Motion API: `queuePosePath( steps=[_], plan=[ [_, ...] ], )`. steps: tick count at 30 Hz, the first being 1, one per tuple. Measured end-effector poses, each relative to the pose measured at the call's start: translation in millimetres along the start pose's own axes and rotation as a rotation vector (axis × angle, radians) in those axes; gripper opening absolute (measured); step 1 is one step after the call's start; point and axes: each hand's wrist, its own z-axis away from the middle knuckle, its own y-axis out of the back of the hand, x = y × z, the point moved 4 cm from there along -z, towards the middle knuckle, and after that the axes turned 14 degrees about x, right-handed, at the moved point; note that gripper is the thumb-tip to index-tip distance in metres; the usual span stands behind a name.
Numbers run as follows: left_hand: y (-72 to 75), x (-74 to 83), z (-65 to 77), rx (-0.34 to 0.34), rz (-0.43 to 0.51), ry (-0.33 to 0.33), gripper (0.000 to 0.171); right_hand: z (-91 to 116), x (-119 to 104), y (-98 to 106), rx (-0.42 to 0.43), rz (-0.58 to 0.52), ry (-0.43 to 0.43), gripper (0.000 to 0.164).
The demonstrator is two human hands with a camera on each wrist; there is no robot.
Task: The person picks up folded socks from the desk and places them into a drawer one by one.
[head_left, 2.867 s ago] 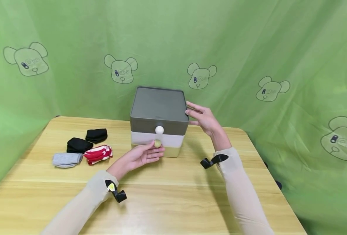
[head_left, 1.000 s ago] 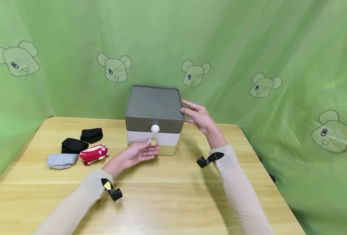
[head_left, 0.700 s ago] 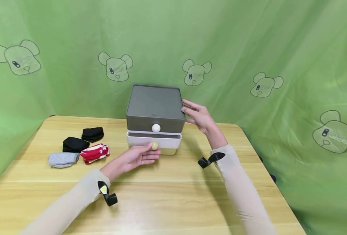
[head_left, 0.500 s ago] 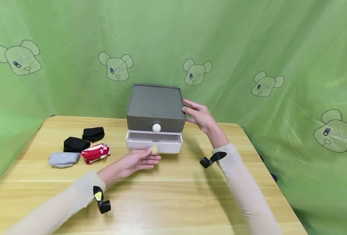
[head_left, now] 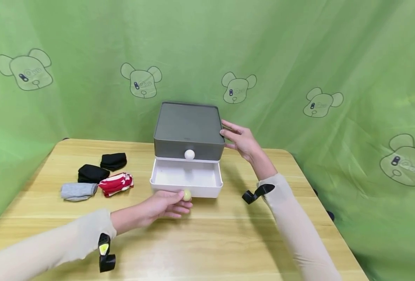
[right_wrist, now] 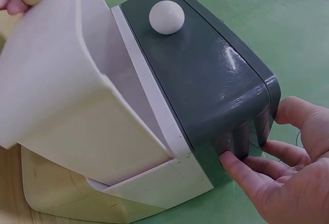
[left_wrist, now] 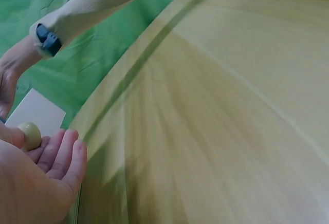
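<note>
The white drawer (head_left: pixel 189 175), closed moments earlier, had slid out from the grey-topped cabinet's (head_left: pixel 189 123) front, so its inside looked reachable. The left hand (head_left: pixel 158 207) pinched its pale knob (head_left: pixel 187 195); the right hand (head_left: pixel 244 143), unclenched, touched the cabinet's right side.

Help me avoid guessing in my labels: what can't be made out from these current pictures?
Back of the open white plastic drawer: head view, hidden beneath the dark grey plastic top tier.
Front of the pale yellow plastic bottom tier: head view, covered by that drawer.
Most of the left hand: right wrist view, cut off by the left edge.
Grey lettering on the green fabric backdrop: head view, too small and faint.
</note>
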Motion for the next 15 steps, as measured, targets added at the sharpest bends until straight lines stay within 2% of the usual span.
queuePosePath(
  steps=[7, 15],
  plan=[
    [-8.0, 1.2, 14.1, 0.016, -0.076, -0.030, 0.048, 0, 2, 2, 0.000, -0.002, -0.006, 0.059],
    [-9.0, 1.5, 17.8, 0.046, -0.086, -0.049, 0.047, -3, 0, 1, -0.009, 0.007, 0.001, 0.059]
  ],
)
